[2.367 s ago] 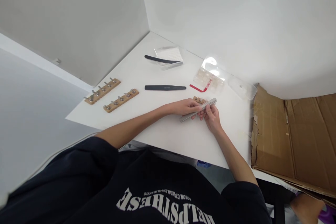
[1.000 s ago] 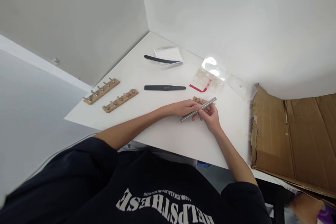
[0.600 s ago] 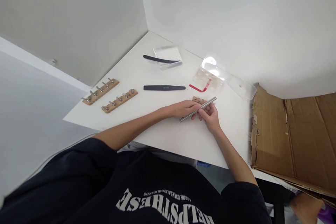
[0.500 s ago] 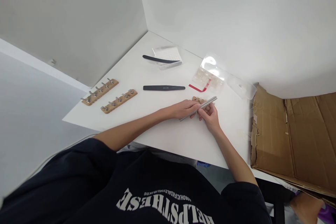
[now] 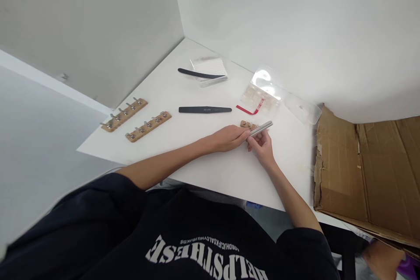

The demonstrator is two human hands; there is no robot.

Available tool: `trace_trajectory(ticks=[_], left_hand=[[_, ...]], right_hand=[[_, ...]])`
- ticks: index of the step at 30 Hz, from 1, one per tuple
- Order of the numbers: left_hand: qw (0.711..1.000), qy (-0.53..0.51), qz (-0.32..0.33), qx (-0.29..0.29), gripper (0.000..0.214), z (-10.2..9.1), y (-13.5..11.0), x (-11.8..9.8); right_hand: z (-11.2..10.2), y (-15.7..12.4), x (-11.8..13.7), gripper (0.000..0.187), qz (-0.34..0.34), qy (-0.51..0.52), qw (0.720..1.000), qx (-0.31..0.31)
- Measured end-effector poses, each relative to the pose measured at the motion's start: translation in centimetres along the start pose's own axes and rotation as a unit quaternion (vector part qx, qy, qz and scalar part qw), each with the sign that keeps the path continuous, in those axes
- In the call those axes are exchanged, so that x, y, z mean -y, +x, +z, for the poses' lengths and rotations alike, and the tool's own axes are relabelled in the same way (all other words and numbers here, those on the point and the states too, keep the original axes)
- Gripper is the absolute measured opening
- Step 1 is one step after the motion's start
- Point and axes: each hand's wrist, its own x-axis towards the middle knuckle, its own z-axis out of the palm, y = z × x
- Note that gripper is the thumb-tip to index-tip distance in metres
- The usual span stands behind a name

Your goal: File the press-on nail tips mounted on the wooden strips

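Note:
A grey nail file (image 5: 262, 128) slants up to the right between my hands. My left hand (image 5: 229, 138) is closed around its lower end, the thumb pressed along it. My right hand (image 5: 264, 151) has its fingers curled in a pinch just under the file, close to my left fingertips; whatever they hold is hidden. Right behind the file, partly covered by it, is a short wooden strip with metal clips (image 5: 244, 124). Two longer wooden clip strips, one nearer (image 5: 149, 126) and one farther (image 5: 124, 115), lie to the left.
A black nail file (image 5: 205, 110) lies mid-table. Behind it a curved black file (image 5: 200, 74) rests on a clear packet of white pieces (image 5: 213, 66). An opened clear plastic box (image 5: 262, 96) with a red strip (image 5: 246, 110) stands near the wall. A cardboard box (image 5: 367, 170) borders the right side.
The grey file has shifted slightly right and turned a little; its lower left end is now hidden by my left hand. Both hands have barely moved.

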Motion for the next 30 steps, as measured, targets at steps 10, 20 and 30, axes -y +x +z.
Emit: trace_trajectory(ticks=[10, 20, 30], left_hand=[[0.999, 0.04, 0.01, -0.011, 0.044, 0.4, 0.2, 1.1], [1.0, -0.022, 0.012, -0.007, 0.037, 0.3, 0.4, 1.1], [1.0, 0.007, -0.019, 0.01, 0.036, 0.2, 0.5, 1.0]], right_hand=[[0.2, -0.2, 0.0, 0.037, -0.01, 0.006, 1.0, 0.009], [-0.4, 0.2, 0.2, 0.039, 0.016, 0.031, 0.999, 0.041], [-0.8, 0.2, -0.2, 0.036, 0.034, 0.047, 0.998, 0.032]])
